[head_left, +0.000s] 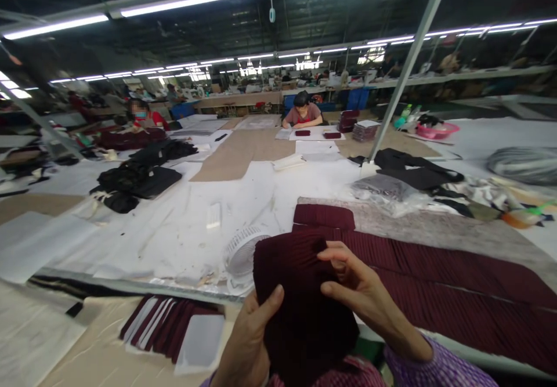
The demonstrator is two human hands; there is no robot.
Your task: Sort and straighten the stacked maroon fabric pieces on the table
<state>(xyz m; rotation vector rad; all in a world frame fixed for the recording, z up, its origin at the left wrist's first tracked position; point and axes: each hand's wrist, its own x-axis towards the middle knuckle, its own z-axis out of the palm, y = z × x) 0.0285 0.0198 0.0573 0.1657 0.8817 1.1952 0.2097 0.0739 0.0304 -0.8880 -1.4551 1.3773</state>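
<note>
A dark maroon ribbed fabric piece (300, 294) hangs in front of me above the table edge. My left hand (256, 329) grips its left side, thumb on top and the other fingers hidden behind. At the upper right of the piece, my right hand (357, 282) has its thumb and fingers curved around the fabric's edge. Long rows of overlapping maroon pieces (456, 282) lie on the table to the right, with a smaller maroon stack (324, 217) just behind the held piece.
A round fan (246, 256) sits at the near table edge. Lower left, maroon and white pieces (161, 326) lie beside a pale sheet (200, 340). Black fabric (130, 181) lies at the left. A metal post (409, 68) rises at the right. Another person (303, 113) works across the table.
</note>
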